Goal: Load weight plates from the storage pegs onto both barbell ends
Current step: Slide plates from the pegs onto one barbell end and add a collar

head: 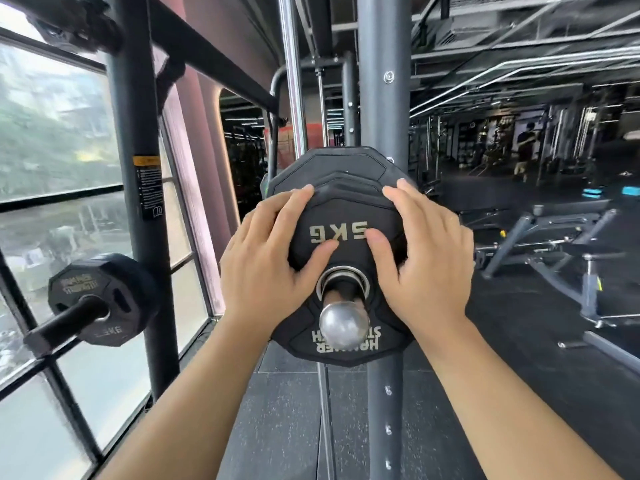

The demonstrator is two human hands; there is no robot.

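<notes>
At the lower left, a small plate (100,299) sits on a black peg (65,327). In the middle, the left hand (266,265) and right hand (422,261) press flat on the 5KG plate (346,213), fingers spread. It sits on the silver bar end (344,325). Open floor (519,327) lies right.

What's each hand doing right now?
Left hand: open, fingers pressing the black 5 KG rubber weight plate.
Right hand: open, pressing the same plate.
</notes>
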